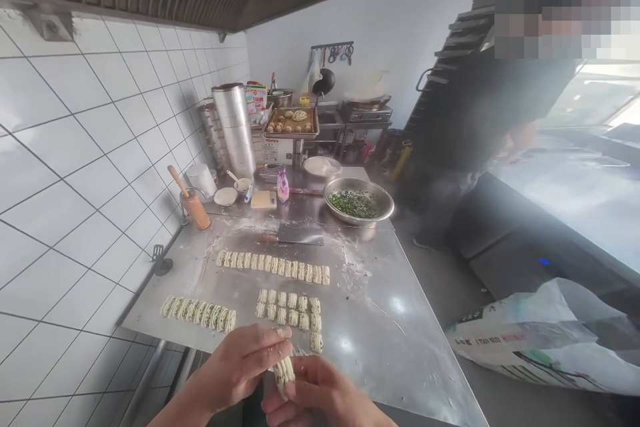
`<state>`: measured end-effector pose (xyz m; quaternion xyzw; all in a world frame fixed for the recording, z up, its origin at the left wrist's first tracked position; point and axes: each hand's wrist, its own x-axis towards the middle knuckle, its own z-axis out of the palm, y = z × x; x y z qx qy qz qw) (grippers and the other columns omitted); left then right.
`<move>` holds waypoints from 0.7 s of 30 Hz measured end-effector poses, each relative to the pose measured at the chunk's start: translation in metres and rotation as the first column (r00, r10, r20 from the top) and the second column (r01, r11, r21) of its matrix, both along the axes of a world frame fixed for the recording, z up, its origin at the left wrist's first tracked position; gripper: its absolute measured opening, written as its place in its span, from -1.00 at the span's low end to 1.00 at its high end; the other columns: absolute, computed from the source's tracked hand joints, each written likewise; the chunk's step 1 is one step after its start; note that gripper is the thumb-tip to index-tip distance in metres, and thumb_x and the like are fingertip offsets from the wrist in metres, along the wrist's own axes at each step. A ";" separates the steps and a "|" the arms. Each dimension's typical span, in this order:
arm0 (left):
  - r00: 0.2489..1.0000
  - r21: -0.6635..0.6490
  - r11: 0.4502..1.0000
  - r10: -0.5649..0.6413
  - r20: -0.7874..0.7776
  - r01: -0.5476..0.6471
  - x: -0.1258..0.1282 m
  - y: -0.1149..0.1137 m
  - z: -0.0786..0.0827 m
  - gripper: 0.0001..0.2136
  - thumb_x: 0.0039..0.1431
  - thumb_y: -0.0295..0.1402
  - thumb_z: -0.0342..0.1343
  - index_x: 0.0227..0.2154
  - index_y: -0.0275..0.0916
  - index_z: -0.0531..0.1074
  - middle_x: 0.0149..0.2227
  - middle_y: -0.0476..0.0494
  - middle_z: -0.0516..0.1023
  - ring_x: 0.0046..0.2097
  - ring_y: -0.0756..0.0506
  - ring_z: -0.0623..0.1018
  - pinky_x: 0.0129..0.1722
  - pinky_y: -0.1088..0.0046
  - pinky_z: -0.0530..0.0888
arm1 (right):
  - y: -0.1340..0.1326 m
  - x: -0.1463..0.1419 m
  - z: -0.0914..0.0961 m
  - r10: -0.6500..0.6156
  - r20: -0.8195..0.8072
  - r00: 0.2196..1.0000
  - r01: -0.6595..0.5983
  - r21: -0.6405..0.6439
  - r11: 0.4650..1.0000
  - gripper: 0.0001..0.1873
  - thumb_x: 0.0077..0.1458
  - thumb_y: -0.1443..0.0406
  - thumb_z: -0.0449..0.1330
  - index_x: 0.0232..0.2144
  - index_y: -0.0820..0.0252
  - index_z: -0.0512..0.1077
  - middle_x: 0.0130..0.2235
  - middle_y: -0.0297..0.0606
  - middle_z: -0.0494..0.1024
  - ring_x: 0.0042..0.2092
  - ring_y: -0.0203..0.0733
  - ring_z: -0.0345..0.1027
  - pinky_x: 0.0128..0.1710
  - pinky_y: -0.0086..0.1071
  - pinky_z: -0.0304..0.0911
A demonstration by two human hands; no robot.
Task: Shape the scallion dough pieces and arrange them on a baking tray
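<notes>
Between my two hands, close to the table's near edge, is a ridged piece of dough (284,373) flecked with green. My left hand (245,363) grips its upper end, fingers closed over it. From below and the right, my right hand (317,392) pinches its lower end between thumb and fingers. Just beyond lie small cut dough pieces (293,310) in two rows, one more at their right end. A longer row of cut dough (273,267) stretches across behind them. To the left is another row of ridged pieces (199,313).
A cleaver (300,235) lies flat on the floured steel table (380,320). Behind it stand a steel bowl (333,210) of chopped greens, a purple bottle (283,185) and a wooden rolling pin (195,209). A person (450,133) stands at right amid steam, near a plastic sack (530,340).
</notes>
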<state>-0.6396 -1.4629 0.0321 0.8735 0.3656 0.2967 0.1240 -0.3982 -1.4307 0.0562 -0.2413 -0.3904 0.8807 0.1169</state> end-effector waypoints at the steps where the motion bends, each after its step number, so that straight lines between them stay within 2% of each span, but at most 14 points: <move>1: 1.000 0.006 1.000 -0.004 -0.005 0.004 0.002 0.002 0.001 -0.33 0.36 -0.51 0.10 0.45 0.06 0.11 0.26 -0.23 0.54 0.18 -0.18 0.60 0.16 0.28 0.54 | 0.000 0.000 0.001 0.002 -0.002 1.000 -0.002 0.027 1.000 -0.62 0.11 0.01 0.38 -0.19 0.17 0.65 -0.13 -0.15 0.70 -0.06 0.02 0.59 -0.08 -0.26 0.45; 4: 0.997 -0.043 0.998 0.055 0.050 -0.053 0.010 0.005 0.007 -0.39 0.36 -0.48 0.11 0.41 0.06 0.21 0.16 -0.21 0.62 0.11 -0.18 0.63 0.12 0.25 0.55 | -0.001 -0.001 -0.001 -0.084 -0.027 0.996 0.088 0.225 0.970 -0.61 0.12 -0.04 0.38 -0.25 0.16 0.66 -0.07 -0.14 0.66 0.05 0.16 0.52 0.06 -0.13 0.44; 6: 0.972 -0.194 0.971 0.173 0.159 -0.141 0.021 0.005 0.010 -0.55 0.39 -0.43 0.07 0.28 0.04 0.41 0.03 -0.18 0.70 0.01 -0.17 0.66 0.04 0.29 0.56 | -0.002 -0.004 -0.010 -0.216 -0.052 0.975 0.218 0.397 0.891 -0.62 0.12 -0.05 0.38 -0.29 0.12 0.67 0.15 -0.10 0.55 0.24 0.27 0.37 0.22 -0.01 0.34; 7: 0.941 -0.309 0.933 0.258 0.218 -0.184 0.028 0.004 0.011 -0.64 0.41 -0.39 0.05 0.19 0.00 0.51 -0.04 -0.17 0.72 -0.04 -0.16 0.67 0.00 0.32 0.57 | -0.004 -0.005 -0.017 -0.283 -0.068 0.957 0.281 0.466 0.839 -0.65 0.12 -0.04 0.39 -0.30 0.10 0.68 0.28 -0.11 0.44 0.32 0.31 0.27 0.28 0.04 0.28; 9: 0.850 -0.555 0.803 0.434 0.299 -0.215 0.044 0.000 0.013 -0.75 0.40 -0.30 0.07 -0.05 -0.10 0.65 -0.18 -0.16 0.72 -0.14 -0.16 0.67 -0.09 0.37 0.57 | -0.006 -0.007 -0.033 -0.377 -0.099 0.921 0.363 0.571 0.737 -0.71 0.14 -0.01 0.39 -0.30 0.03 0.69 0.44 -0.17 0.22 0.41 0.33 0.12 0.34 0.10 0.20; 10: 0.805 -0.660 0.726 0.502 0.315 -0.194 0.052 -0.003 0.014 -0.77 0.36 -0.26 0.12 -0.17 -0.15 0.68 -0.28 -0.15 0.71 -0.21 -0.15 0.66 -0.17 0.40 0.56 | -0.007 -0.008 -0.041 -0.404 -0.111 0.908 0.383 0.612 0.692 -0.75 0.16 0.01 0.38 -0.31 0.00 0.70 0.45 -0.19 0.19 0.43 0.32 0.09 0.36 0.12 0.18; 13: 0.737 -0.867 0.498 0.594 0.323 -0.022 0.069 -0.010 0.019 -0.78 0.21 -0.21 0.23 -0.43 -0.24 0.63 -0.54 -0.05 0.55 -0.45 -0.08 0.55 -0.43 0.47 0.44 | -0.011 -0.010 -0.058 -0.474 -0.148 0.868 0.428 0.708 0.562 -0.79 0.24 0.06 0.32 -0.33 -0.05 0.69 0.42 -0.22 0.26 0.42 0.27 0.12 0.39 0.17 0.13; 16: 0.696 -0.939 0.294 0.637 0.331 0.178 0.072 -0.016 0.029 -0.79 0.12 -0.19 0.30 -0.39 -0.26 0.60 -0.52 -0.02 0.54 -0.49 -0.03 0.50 -0.46 0.48 0.41 | -0.015 -0.011 -0.065 -0.508 -0.166 0.845 0.439 0.758 0.483 -0.81 0.29 0.09 0.26 -0.25 -0.09 0.68 0.40 -0.22 0.28 0.36 0.22 0.23 0.37 0.16 0.17; 19: 0.586 -0.928 0.170 0.734 0.344 0.332 0.065 -0.018 0.040 -0.77 0.02 -0.22 0.37 -0.30 -0.25 0.61 -0.43 -0.04 0.58 -0.44 -0.03 0.53 -0.36 0.44 0.48 | -0.015 -0.007 -0.065 -0.522 -0.228 0.822 0.479 0.773 0.416 -0.78 0.36 0.12 0.18 -0.10 -0.11 0.63 0.39 -0.21 0.30 0.35 0.16 0.26 0.35 0.10 0.22; 21: 0.493 -0.921 0.094 0.822 0.286 0.378 0.058 -0.019 0.043 -0.74 -0.02 -0.28 0.36 -0.23 -0.24 0.62 -0.40 -0.07 0.60 -0.39 -0.07 0.58 -0.27 0.35 0.54 | -0.013 0.001 -0.062 -0.466 -0.223 0.856 0.435 0.800 0.415 -0.70 0.40 0.13 0.08 0.00 -0.09 0.58 0.42 -0.19 0.25 0.39 0.16 0.20 0.34 0.04 0.23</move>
